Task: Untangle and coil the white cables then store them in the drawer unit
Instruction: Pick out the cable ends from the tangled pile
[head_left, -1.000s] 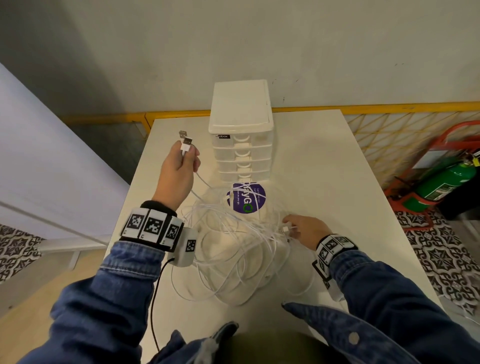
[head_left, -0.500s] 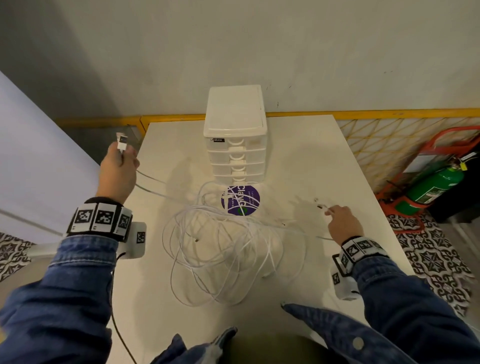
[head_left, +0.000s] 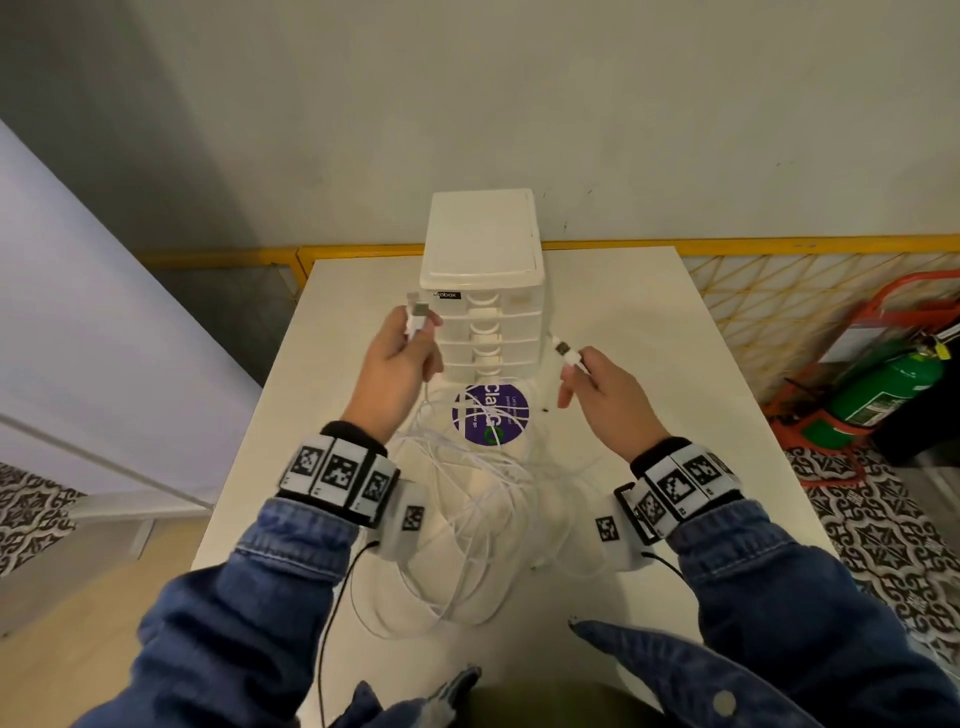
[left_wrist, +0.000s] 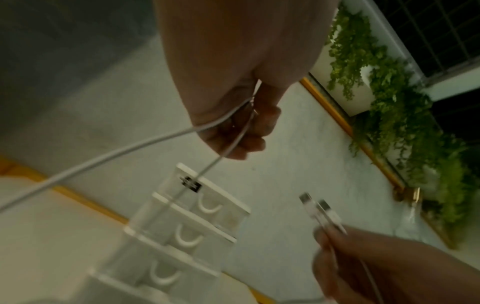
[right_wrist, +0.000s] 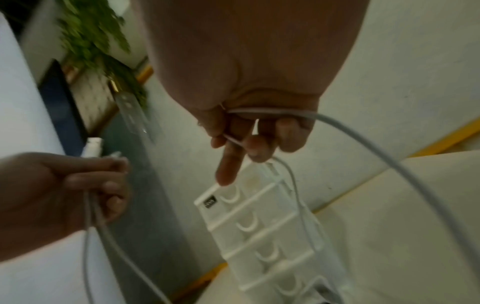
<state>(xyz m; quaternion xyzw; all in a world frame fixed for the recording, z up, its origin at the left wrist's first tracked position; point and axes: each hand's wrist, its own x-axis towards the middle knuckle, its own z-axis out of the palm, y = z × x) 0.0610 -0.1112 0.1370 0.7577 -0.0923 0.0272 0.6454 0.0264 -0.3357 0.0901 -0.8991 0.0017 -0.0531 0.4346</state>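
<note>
**Ana:** Above the white table (head_left: 623, 322), both hands are raised just in front of the drawer unit (head_left: 483, 291). The left hand (head_left: 397, 374) is curled round two cable ends, with a USB plug (head_left: 420, 310) sticking up past the fingertips. The right hand (head_left: 605, 392) pinches another plug (head_left: 566, 354) between thumb and finger.

**Ben:** And the white cables (head_left: 467, 519) themselves lie in a loose tangled heap on the tabletop between the wrists, partly across a purple round sticker (head_left: 491, 413). Strands rise from the heap to each hand.

**Ana:** On room: bare tabletop runs either side of the unit. The left table edge drops beside a pale panel (head_left: 78, 312). Beyond the right edge there's a yellow lattice rail (head_left: 779, 291) and a green fire extinguisher (head_left: 883, 389) on the floor. The unit's four drawers all look closed.

**Ben:** The left wrist view adds something. It shows two strands leaving the curled left fist (left_wrist: 233, 123), and two connectors side by side at the right hand (left_wrist: 389, 267). The head view shows one plug there.

**Ana:** The right wrist view shows a cable tucked under the curled fingers of the right hand (right_wrist: 249, 115), with one finger pointing out straight. Both wrist views show green hanging foliage (left_wrist: 389, 92) along a wall, which the head camera doesn't show. Both are motion-blurred.
</note>
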